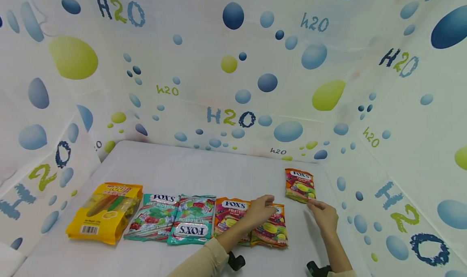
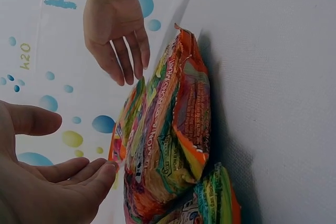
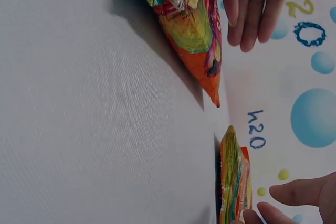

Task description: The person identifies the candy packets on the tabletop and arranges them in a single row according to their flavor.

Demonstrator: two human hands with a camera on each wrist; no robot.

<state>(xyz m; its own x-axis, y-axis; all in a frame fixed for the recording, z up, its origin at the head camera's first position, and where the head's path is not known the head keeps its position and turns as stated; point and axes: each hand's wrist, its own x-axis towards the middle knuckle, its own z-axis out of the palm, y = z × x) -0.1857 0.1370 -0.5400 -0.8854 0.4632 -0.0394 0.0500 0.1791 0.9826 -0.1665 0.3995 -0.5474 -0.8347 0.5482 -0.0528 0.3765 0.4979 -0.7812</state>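
My left hand (image 1: pixel 260 213) hovers over two orange Fox's Fruits candy bags, the left one (image 1: pixel 230 212) and the right one (image 1: pixel 270 231), partly covering both. Its thumb stands apart from its fingers (image 2: pixel 79 174), with nothing between them. My right hand (image 1: pixel 324 218) is beside a third Fox's Fruits bag (image 1: pixel 300 185), set farther back on the right. Its fingertips are right at that bag's lower right corner. In the left wrist view the right hand's fingers (image 2: pixel 123 59) hang loosely straight, holding nothing.
Two green Fox's mint bags, one (image 1: pixel 155 218) upright and one (image 1: pixel 192 218) upside down, lie left of the orange bags. A yellow bag (image 1: pixel 106 212) is at the far left. Patterned walls (image 1: pixel 204 66) enclose the white table (image 1: pixel 219 167).
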